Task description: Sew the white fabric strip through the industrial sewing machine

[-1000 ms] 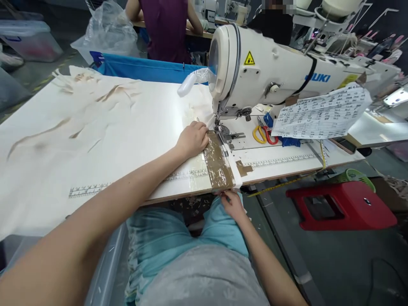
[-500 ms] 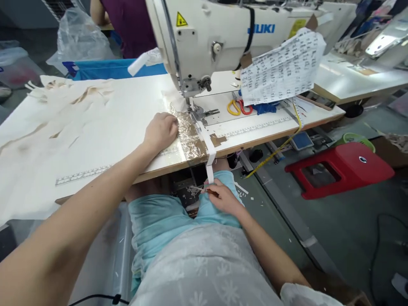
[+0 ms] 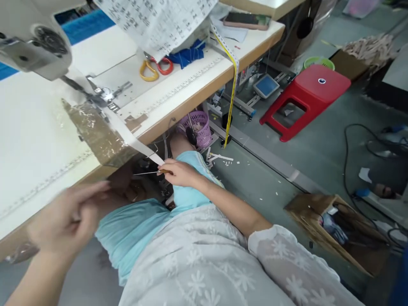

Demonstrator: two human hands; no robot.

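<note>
The blurred left hand (image 3: 65,219) extends a finger (image 3: 92,189), while the right hand (image 3: 180,172), arm (image 3: 231,206) stretched forward, curls its fingers (image 3: 167,165).

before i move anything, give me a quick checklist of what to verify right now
1. White strip reaches the right hand from the sewing machine: ok, it slopes down over the table edge.
2. Thin tool with a brown handle held: ok, in the right hand.
3. Left hand away from the machine's needle area: ok, it is at the table's front edge.
4. Left hand free of anything: cannot tell, blurred.
5. Tape measure wholly on the table: not ok, it hangs over the front edge.
6. Needle raised: cannot tell, too unclear.
</note>
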